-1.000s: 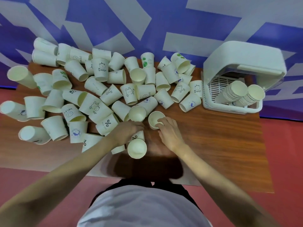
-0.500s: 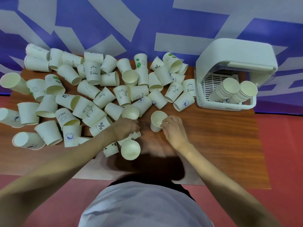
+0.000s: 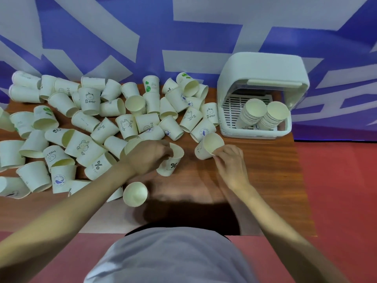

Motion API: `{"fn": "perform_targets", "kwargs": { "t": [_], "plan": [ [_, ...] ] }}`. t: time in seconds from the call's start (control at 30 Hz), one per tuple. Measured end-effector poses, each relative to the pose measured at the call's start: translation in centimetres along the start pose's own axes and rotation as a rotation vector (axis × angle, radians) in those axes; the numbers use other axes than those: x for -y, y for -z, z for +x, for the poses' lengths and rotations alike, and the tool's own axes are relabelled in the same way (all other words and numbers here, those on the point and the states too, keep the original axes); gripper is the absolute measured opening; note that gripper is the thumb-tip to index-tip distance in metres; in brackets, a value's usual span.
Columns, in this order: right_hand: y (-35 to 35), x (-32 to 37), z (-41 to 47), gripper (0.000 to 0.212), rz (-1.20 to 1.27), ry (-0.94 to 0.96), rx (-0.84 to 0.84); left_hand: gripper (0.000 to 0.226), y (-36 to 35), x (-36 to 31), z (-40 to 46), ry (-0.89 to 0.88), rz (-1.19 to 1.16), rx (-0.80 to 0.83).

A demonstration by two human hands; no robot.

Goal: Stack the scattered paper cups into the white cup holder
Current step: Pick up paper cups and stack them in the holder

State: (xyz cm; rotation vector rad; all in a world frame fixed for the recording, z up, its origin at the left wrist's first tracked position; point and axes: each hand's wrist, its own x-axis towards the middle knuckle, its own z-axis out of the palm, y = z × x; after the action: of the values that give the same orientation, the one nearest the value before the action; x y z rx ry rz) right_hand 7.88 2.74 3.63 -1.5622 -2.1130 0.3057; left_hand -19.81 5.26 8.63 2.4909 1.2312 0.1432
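Observation:
Several white paper cups (image 3: 89,123) lie scattered over the left and middle of the wooden table (image 3: 271,174). The white cup holder (image 3: 263,78) stands at the back right with two leaning stacks of cups (image 3: 263,113) inside. My right hand (image 3: 230,160) pinches the rim of a tilted cup (image 3: 208,146), mouth up, a little left of the holder. My left hand (image 3: 149,156) grips the rim of a cup marked "%" (image 3: 171,162) near the table's middle. Another cup (image 3: 135,194) stands mouth up just below my left forearm.
A blue and white patterned wall rises behind the table. Red floor shows to the right and in front. The table's right front part is bare wood, and my grey shirt fills the bottom of the view.
My right hand has carried its cup to the right, toward the holder. My left hand has taken hold of the "%" cup and shifted right out of the pile.

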Motion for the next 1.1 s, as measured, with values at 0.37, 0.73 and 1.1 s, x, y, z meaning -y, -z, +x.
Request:
{"fn": "perform_targets", "kwargs": {
  "t": [0.37, 0.73, 1.1],
  "plan": [
    [9.3, -10.0, 3.0, 0.018, -0.109, -0.063, -0.475, 0.013, 1.4, -9.2, 14.0, -0.076, -0.147, -0.506],
    [9.9, -16.7, 7.0, 0.02, -0.154, -0.114, -0.502, 0.029, -0.4, -10.7, 23.7, -0.117, -0.032, -0.476],
    [7.6, -17.8, 7.6, 0.026, -0.167, -0.177, -0.288, 0.01, -2.2, -11.1, 26.2, -0.144, -0.034, -0.444]
  ]
}}
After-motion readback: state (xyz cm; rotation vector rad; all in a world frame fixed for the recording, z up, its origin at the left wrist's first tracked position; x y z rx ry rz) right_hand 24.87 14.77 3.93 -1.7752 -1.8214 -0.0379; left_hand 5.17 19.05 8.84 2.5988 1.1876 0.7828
